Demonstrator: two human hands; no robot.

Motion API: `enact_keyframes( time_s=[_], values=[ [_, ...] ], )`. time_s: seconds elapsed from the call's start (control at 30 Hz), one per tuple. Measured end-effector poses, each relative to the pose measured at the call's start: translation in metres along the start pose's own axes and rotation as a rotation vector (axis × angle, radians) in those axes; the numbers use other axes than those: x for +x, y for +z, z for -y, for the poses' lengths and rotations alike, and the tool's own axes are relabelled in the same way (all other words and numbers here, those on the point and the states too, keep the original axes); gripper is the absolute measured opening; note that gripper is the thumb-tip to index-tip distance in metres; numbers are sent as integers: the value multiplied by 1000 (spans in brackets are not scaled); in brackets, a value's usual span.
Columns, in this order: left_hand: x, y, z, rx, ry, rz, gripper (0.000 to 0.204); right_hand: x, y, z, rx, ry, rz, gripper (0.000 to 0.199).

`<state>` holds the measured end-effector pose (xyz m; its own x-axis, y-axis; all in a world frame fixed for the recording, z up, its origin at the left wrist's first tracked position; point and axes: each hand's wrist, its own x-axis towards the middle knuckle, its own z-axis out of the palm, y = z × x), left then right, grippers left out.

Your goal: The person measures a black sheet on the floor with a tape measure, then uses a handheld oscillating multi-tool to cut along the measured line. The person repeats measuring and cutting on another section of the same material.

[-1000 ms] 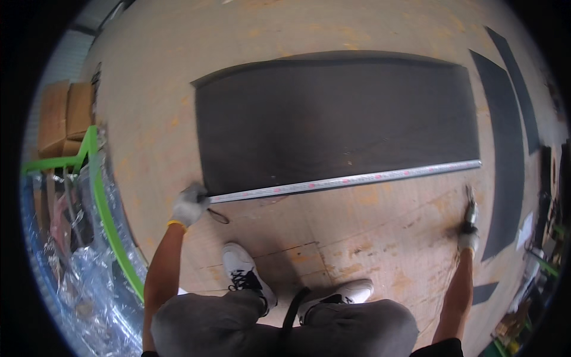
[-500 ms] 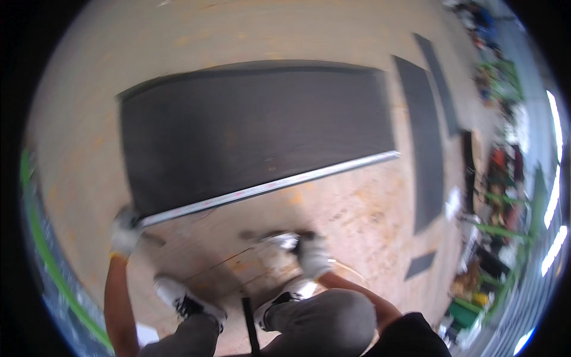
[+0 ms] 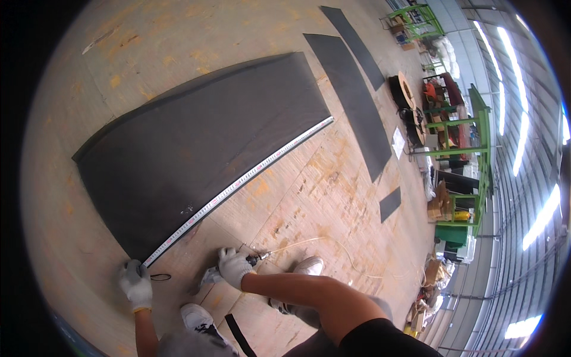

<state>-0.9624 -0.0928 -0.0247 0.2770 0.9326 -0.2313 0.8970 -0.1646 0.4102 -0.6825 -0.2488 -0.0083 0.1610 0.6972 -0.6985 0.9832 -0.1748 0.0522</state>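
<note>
While left hand (image 3: 136,285) pins steel ruler (image 3: 238,185) on dark sheet (image 3: 196,137), right hand (image 3: 234,266) grasps small tool (image 3: 257,258).

You're on a worn plywood floor (image 3: 333,178); a large dark grey rubber sheet (image 3: 190,149) lies on it, narrower dark grey strips (image 3: 357,101) at two o'clock, a long metal ruler (image 3: 238,184) along the sheet's edge.

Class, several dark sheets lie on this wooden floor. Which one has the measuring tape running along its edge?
The largest dark sheet, nearest the person. The measuring tape follows its lower edge, with the left hand at its near end. The narrower strips beyond lie bare.
</note>
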Motion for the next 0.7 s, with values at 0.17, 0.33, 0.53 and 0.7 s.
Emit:
enact_keyframes(
  time_s=[0.17,0.33,0.53,0.7],
  values=[
    [1,-5,-8,-31,2,-29,7,-10,5,1,-75,16,-11,27],
    [-1,-1,-5,-3,13,-52,9,-15,2,6,90,15,39,30],
    [1,18,14,-36,-19,-61,10,11,-22,-11,12,-168,225,54],
    [2,22,23,-217,-155,-82,13,4,-13,-30,129,-182,180,48]
  ],
)
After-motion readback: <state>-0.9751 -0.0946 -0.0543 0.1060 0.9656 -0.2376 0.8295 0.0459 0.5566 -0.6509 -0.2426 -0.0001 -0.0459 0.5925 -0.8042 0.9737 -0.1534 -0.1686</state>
